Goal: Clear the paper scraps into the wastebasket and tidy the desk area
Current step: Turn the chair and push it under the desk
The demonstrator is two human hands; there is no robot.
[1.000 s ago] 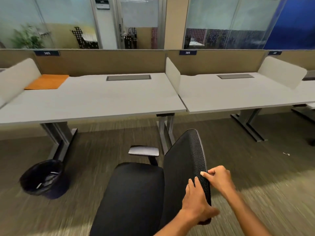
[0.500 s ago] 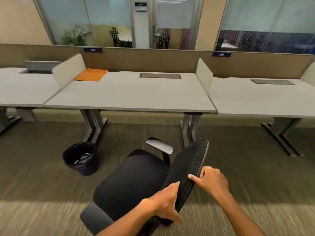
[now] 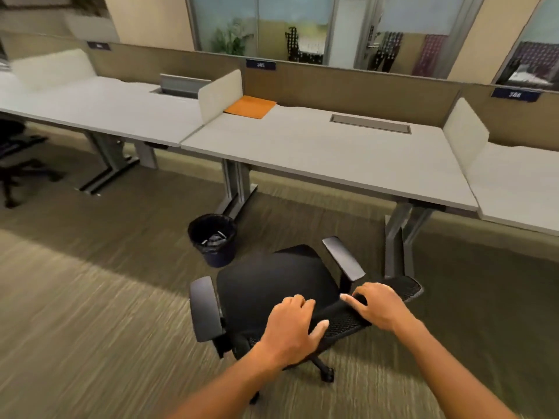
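Observation:
A black mesh office chair (image 3: 272, 285) stands on the carpet in front of the grey desk (image 3: 317, 155), its seat facing the desk. My left hand (image 3: 292, 328) and my right hand (image 3: 378, 303) both grip the top edge of its backrest. A black wastebasket (image 3: 213, 238) with white paper scraps inside sits on the floor by the desk's left leg, just left of the chair. An orange folder (image 3: 251, 106) lies flat at the desk's back left corner.
White divider panels (image 3: 220, 95) separate the desk from neighbouring desks left and right. Metal desk legs (image 3: 402, 237) stand close to the chair's right side. Another black chair (image 3: 12, 152) is at the far left. Open carpet lies to the left.
The chair has swung round so its seat faces the desk, and it now stands nearer the wastebasket. My view has shifted right. Both hands stayed on the backrest.

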